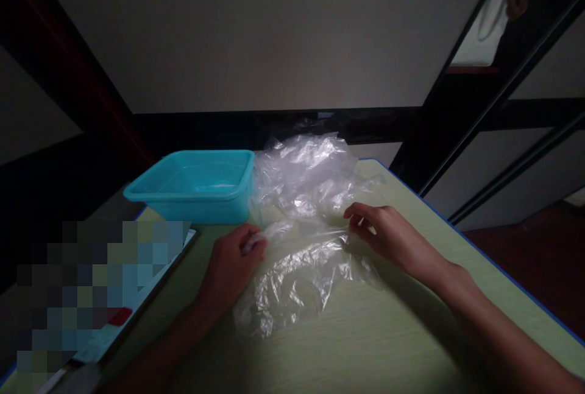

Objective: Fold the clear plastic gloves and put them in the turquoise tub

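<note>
A clear plastic bag (297, 272) lies stretched and wrinkled between my hands, over the table. My left hand (235, 260) is closed on its left edge, with a crumpled bit of plastic between thumb and fingers. On the other side, my right hand (377, 229) pinches the bag's right edge between thumb and fingertips. Just beyond my hands sits a loose heap of crumpled clear plastic bags (311, 168). Whether the held bag is separate from that heap, I cannot tell.
A turquoise plastic basin (201, 208) stands at the back left of the pale table (411, 333), beside the heap. A flat board-like item (150, 296), partly blurred out, lies along the left. Behind the table rises a grey panelled surface (274, 35) with dark framing.
</note>
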`<state>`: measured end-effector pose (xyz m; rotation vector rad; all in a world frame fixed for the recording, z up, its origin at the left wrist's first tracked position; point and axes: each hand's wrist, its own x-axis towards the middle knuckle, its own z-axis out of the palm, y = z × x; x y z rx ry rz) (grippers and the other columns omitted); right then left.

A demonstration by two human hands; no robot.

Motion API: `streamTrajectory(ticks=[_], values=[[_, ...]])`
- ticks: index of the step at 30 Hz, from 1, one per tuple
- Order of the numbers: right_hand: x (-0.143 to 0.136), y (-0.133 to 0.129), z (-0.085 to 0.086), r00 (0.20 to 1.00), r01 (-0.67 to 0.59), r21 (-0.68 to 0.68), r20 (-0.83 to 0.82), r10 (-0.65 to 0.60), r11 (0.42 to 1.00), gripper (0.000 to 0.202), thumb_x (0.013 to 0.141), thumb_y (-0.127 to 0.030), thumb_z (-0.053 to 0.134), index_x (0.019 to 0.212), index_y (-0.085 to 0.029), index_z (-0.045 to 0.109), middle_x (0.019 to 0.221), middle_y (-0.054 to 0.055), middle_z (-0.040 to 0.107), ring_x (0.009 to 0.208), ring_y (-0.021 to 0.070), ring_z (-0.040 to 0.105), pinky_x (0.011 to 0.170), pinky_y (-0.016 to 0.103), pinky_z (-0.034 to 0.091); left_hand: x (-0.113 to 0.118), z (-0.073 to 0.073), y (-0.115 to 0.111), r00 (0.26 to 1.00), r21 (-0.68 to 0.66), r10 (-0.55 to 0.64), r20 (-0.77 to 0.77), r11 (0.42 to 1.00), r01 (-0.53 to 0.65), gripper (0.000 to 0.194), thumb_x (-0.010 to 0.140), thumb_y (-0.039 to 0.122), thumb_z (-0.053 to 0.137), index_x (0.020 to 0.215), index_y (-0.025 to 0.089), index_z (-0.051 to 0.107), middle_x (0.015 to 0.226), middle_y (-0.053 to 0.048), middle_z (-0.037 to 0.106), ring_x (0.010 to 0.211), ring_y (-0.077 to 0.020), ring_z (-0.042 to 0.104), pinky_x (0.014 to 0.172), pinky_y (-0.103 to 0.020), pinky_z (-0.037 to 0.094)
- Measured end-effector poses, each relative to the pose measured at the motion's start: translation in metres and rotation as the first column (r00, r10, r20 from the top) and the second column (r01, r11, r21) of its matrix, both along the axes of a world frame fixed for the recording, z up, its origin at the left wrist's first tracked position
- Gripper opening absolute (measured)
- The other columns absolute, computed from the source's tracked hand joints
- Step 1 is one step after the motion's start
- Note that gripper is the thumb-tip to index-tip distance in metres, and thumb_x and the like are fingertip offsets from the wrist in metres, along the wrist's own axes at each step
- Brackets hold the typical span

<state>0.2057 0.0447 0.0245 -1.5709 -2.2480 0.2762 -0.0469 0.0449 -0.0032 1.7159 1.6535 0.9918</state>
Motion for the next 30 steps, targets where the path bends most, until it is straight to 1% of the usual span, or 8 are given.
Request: streamTrajectory(ticks=[5, 8, 11, 14, 16, 20, 25, 30], values=[[0.0, 0.004, -0.005, 0.994, 0.085, 0.034, 0.063, -0.087, 0.996, 0.023, 0.079, -0.006, 0.046, 0.097, -0.014, 0.059, 0.078, 0.007, 0.068, 0.068, 0.0191, 0.063, 0.061, 0.03, 0.044, -0.003, -0.006, 0.0, 0.984, -0.027, 0.028, -0.178, 0.999, -0.034, 0.031, 0.074, 0.029, 0.051, 0.102, 0.016, 0.053, 0.055, 0.004, 0.058, 0.052, -0.0187, 0.058, 0.05, -0.025, 0.042], [-0.001, 0.005, -0.007, 0.992, 0.083, 0.142, 0.086, -0.096, 0.986, 0.024, 0.079, -0.005, 0.045, 0.095, -0.014, 0.06, 0.088, 0.01, 0.067, 0.077, 0.0219, 0.063, 0.066, 0.034, 0.045, -0.007, -0.013, -0.002, 0.912, 0.223, 0.062, -0.404, 0.974, 0.032, 0.037, 0.077, 0.02, 0.048, 0.114, 0.015, 0.047, 0.088, -0.008, 0.064, 0.081, -0.0255, 0.062, 0.068, -0.036, 0.048], [-0.004, 0.003, -0.006, 0.998, 0.021, 0.239, 0.055, -0.035, 0.971, 0.023, 0.079, -0.004, 0.045, 0.094, -0.014, 0.059, 0.099, 0.012, 0.064, 0.09, 0.024, 0.059, 0.075, 0.036, 0.045, -0.005, -0.015, -0.009, 0.85, 0.526, 0.082, -0.52, 0.815, 0.243, 0.034, 0.081, 0.012, 0.045, 0.114, 0.014, 0.046, 0.111, -0.015, 0.056, 0.102, -0.0287, 0.054, 0.083, -0.044, 0.045], [-0.008, 0.001, -0.005, 1.0, -0.016, 0.197, 0.01, 0.014, 0.98, 0.02, 0.08, -0.005, 0.045, 0.092, -0.015, 0.058, 0.093, 0.009, 0.063, 0.082, 0.0201, 0.06, 0.071, 0.033, 0.046, 0.001, -0.014, -0.02, 0.842, 0.6, -0.053, -0.536, 0.678, 0.425, 0.026, 0.083, 0.007, 0.044, 0.106, 0.018, 0.05, 0.107, -0.01, 0.058, 0.098, -0.0231, 0.055, 0.085, -0.039, 0.047], [-0.009, 0.0, -0.006, 1.0, -0.026, 0.137, 0.011, 0.025, 0.99, 0.017, 0.081, -0.007, 0.044, 0.088, -0.015, 0.058, 0.087, 0.007, 0.063, 0.074, 0.0176, 0.06, 0.066, 0.031, 0.045, 0.005, -0.014, -0.027, 0.809, 0.539, -0.222, -0.544, 0.646, 0.54, 0.024, 0.083, 0.006, 0.043, 0.103, 0.017, 0.054, 0.106, -0.01, 0.06, 0.099, -0.0216, 0.057, 0.085, -0.036, 0.049], [-0.008, 0.001, -0.009, 0.999, -0.028, 0.09, 0.043, 0.025, 0.995, 0.013, 0.084, -0.011, 0.046, 0.088, -0.014, 0.058, 0.087, 0.007, 0.063, 0.073, 0.0164, 0.06, 0.066, 0.029, 0.044, 0.008, -0.016, -0.031, 0.68, 0.274, -0.462, -0.57, 0.674, 0.686, 0.036, 0.083, 0.013, 0.048, 0.119, 0.015, 0.051, 0.126, -0.013, 0.054, 0.117, -0.0245, 0.049, 0.097, -0.041, 0.044], [-0.006, 0.001, -0.01, 0.996, -0.042, 0.039, 0.082, 0.039, 0.998, 0.012, 0.088, -0.021, 0.048, 0.09, -0.014, 0.058, 0.089, 0.008, 0.063, 0.072, 0.0166, 0.06, 0.065, 0.029, 0.045, 0.007, -0.014, -0.028, 0.536, 0.014, -0.592, -0.603, 0.663, 0.748, 0.06, 0.08, 0.024, 0.057, 0.136, 0.015, 0.036, 0.146, -0.014, 0.031, 0.135, -0.0279, 0.025, 0.107, -0.051, 0.028], [-0.008, 0.0, -0.008, 0.991, -0.053, 0.016, 0.12, 0.051, 0.998, 0.011, 0.087, -0.017, 0.048, 0.091, -0.013, 0.058, 0.09, 0.008, 0.063, 0.075, 0.0184, 0.06, 0.065, 0.03, 0.045, 0.005, -0.011, -0.03, 0.47, -0.088, -0.646, -0.602, 0.638, 0.765, 0.066, 0.08, 0.032, 0.06, 0.138, 0.019, 0.033, 0.148, -0.011, 0.024, 0.137, -0.0291, 0.018, 0.107, -0.055, 0.021]])
